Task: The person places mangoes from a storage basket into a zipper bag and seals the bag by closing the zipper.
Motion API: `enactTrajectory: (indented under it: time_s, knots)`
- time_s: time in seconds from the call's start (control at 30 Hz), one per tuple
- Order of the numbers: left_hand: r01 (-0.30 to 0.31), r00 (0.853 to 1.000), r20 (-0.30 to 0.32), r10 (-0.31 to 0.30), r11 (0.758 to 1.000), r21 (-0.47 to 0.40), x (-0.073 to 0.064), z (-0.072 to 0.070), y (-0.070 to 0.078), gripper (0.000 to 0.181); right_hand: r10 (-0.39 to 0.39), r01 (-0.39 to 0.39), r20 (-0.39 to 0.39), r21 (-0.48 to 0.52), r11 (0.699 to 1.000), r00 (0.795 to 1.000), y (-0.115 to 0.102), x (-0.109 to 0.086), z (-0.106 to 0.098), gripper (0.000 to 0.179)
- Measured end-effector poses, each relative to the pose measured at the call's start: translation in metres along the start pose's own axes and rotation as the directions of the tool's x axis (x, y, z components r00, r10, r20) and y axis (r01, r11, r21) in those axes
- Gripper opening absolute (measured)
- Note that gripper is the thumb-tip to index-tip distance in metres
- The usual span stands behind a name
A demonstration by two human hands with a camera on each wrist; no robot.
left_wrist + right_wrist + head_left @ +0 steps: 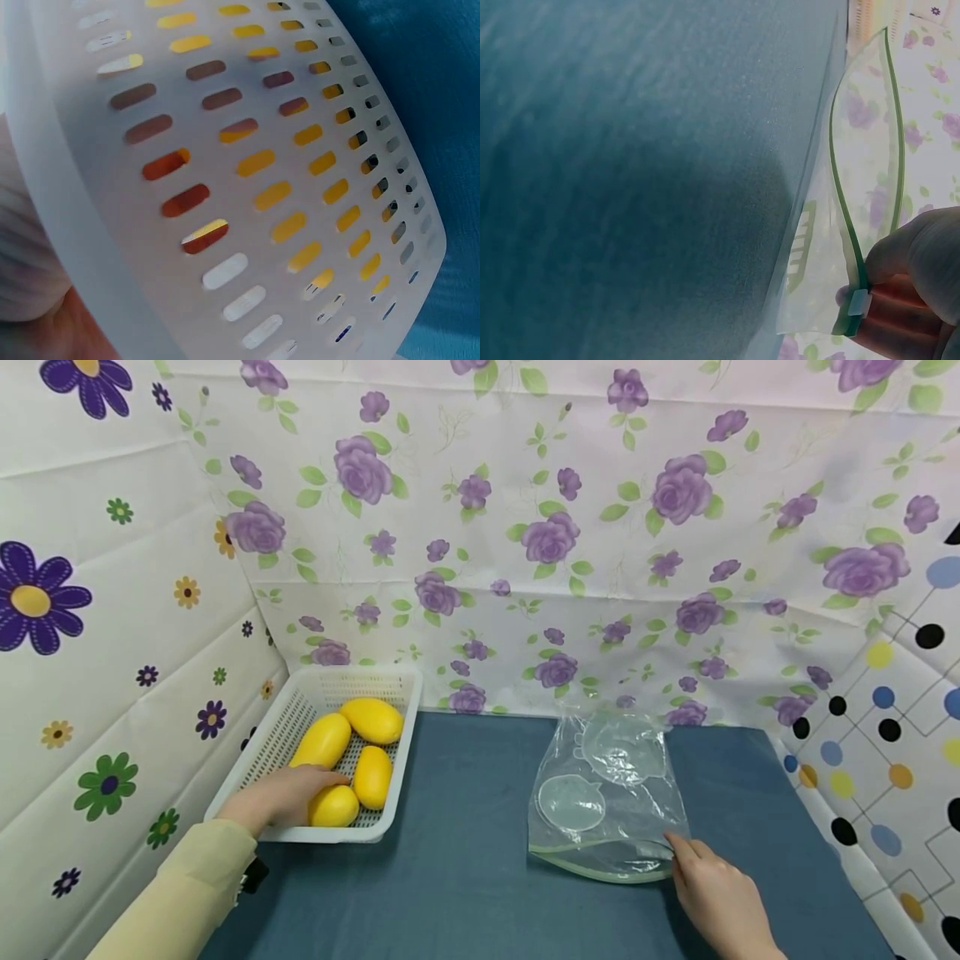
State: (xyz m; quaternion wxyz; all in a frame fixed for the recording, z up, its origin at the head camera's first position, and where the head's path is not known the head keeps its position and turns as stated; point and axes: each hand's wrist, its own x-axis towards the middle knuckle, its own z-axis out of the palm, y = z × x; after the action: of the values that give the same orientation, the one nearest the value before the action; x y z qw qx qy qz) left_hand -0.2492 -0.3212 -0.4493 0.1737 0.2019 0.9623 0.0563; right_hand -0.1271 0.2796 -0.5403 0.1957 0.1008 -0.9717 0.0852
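Note:
Inside the white basket (405, 752), my left hand (281, 795) reaches over the near left side. Its fingers curl over a yellow mango (333, 807) at the front, and the thumb is hidden. Several other mangoes lie around it, one (372, 777) just to the right. In the left wrist view the basket's slotted wall (247, 187) covers most of that hand. My right hand (720, 889) pinches the corner of a clear slider bag (551, 827) by its white slider (860, 302). The bag's green-edged mouth gapes in the right wrist view, and pale green shapes mark its side.
A blue-grey cloth (472, 860) covers the table under basket and bag. Flowered sheeting (480, 535) hangs along the back and on the left, behind the basket. Dotted sheeting (892, 777) borders the right side.

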Motion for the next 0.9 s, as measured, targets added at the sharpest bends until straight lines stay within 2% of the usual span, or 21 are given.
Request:
enactTrajectory:
  time_s: [0.23,0.57,0.9]
  knots:
    - [-0.021,1.000,0.007,0.021,1.000,0.015,0.001,-0.001,-0.003,0.071,-0.010,0.010,-0.010,0.003,1.000,1.000,0.001,0.000,0.000,0.038]
    - [-0.019,1.000,0.022,0.021,0.999,-0.049,0.001,-0.005,-0.006,0.076,-0.003,0.003,-0.008,-0.004,1.000,1.000,-0.001,0.000,-0.001,0.036]
    - [-0.049,0.999,0.000,0.049,0.998,-0.049,-0.002,-0.007,-0.011,0.079,0.004,-0.003,0.020,-0.017,1.000,1.000,-0.002,0.000,0.000,0.032]
